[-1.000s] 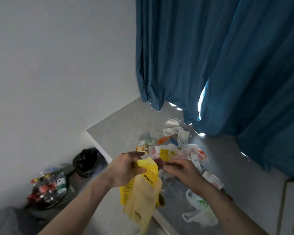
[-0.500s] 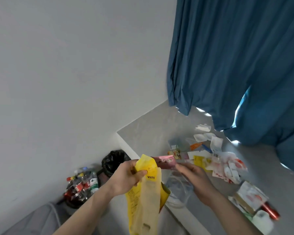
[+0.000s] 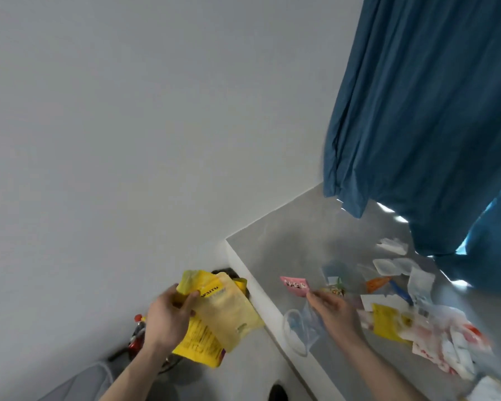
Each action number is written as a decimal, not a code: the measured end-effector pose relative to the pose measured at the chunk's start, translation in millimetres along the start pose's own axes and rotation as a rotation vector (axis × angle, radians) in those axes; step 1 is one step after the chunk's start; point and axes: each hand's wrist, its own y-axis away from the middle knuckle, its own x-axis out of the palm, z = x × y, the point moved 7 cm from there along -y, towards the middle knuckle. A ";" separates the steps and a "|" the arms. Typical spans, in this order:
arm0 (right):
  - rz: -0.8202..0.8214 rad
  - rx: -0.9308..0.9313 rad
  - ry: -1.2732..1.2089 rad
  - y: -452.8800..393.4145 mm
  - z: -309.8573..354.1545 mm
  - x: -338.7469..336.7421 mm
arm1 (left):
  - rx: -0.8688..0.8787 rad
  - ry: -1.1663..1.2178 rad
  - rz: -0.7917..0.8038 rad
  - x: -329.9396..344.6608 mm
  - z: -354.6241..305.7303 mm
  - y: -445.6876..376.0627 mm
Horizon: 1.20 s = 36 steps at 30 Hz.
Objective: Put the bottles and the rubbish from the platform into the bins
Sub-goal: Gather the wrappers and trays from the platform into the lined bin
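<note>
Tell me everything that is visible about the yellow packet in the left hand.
The yellow packet looks like a flat, thin plastic pouch, pale yellow on its upper face and stronger yellow below, with dark print near the top and small text lines lower down. It seems empty and a little crumpled. The left hand pinches its top end, thumb on the front, so it hangs slanted beside the platform edge, off the platform. Motion blur hides finer print.

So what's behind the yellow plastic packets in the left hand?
Behind the yellow plastic packets gripped by the left hand, part of a black-lined bin and a red-capped bottle show. The bins' contents are covered.
</note>
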 end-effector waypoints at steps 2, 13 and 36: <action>0.013 0.005 0.021 -26.8 1.6 22.2 | -0.037 -0.022 -0.067 -10.2 11.2 -20.4; -0.040 0.135 0.067 -112.7 10.8 104.1 | -0.183 -0.050 -0.109 -15.7 74.4 -137.1; -0.203 0.471 0.082 -196.8 -157.2 291.5 | -0.310 -0.197 0.280 251.4 329.2 -410.9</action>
